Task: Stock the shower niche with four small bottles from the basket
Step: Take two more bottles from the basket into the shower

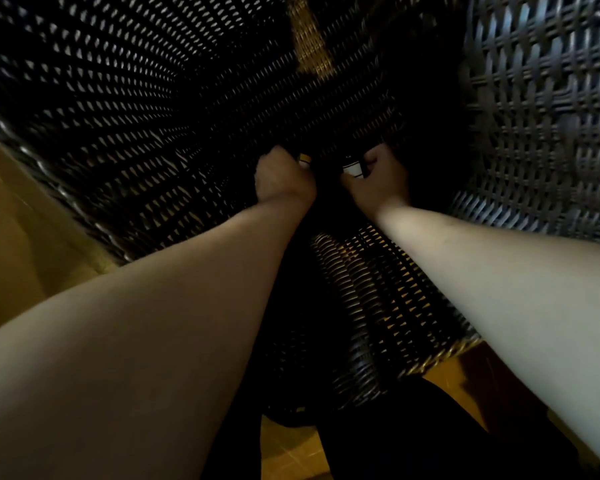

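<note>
Now both arms reach deep down into a tall dark woven basket (125, 109), and that is where trouble could start. It is very dark at the bottom, so a bottle could slip out and drop back down where it is hard to see. The weave is full of little gaps, and a cap or a finger might catch on it on the way up. Lifting two bottles at once is also tricky, because they could bump each other or the basket wall and get knocked loose.

The left hand (281, 178) is curled round something small with a bit of yellow and white showing, and I think it is a bottle (304, 161). It pokes out just past the fingers. The right hand (378, 178) is curled round a small white bottle with a dark top (352, 168), pinched between thumb and fingers. The two bottles are close to each other, with a dark gap between them, right at the bottom of the basket.

The shower niche is not in view, so none of the four bottles can be seen there.
</note>
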### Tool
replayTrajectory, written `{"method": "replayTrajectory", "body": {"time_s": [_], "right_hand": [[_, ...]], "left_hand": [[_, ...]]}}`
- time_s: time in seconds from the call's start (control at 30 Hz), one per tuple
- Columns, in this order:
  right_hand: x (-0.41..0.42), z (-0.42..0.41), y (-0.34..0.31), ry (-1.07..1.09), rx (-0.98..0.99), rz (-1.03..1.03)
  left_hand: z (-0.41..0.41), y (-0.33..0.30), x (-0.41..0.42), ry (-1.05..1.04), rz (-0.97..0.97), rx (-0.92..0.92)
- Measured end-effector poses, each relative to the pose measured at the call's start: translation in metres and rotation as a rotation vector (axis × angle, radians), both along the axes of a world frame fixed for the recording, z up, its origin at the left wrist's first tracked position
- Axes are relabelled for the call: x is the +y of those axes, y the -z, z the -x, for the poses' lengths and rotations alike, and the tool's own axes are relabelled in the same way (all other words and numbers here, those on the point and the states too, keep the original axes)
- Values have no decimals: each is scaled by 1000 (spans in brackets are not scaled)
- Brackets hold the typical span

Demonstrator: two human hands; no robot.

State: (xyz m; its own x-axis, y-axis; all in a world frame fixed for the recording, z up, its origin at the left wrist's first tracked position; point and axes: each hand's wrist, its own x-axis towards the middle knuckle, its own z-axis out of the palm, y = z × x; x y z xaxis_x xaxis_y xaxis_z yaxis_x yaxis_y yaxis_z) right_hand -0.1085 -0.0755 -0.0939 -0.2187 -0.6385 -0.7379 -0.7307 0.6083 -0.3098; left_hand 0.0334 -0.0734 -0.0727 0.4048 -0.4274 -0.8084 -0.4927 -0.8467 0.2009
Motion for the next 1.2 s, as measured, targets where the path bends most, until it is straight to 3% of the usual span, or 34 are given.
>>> {"method": "replayTrajectory", "body": {"time_s": [0.13,0.33,0.5,0.7,0.97,1.2], "right_hand": [[5,3,-35,11,95,-22],[8,-7,-125,6,-4,-43],[16,-17,-221,-24,-35,-30],[21,-38,-347,-8,-140,-96],[36,-72,-537,-250,-187,-279],[54,-95,-680,-100,-351,-244]], "left_hand": [[7,-34,7,-481,-43,213],[5,-135,31,-820,83,669],[-29,-234,48,-672,125,583],[-78,-358,74,-652,83,620],[-129,-541,102,-370,24,606],[-185,-678,132,-320,141,578]]}}
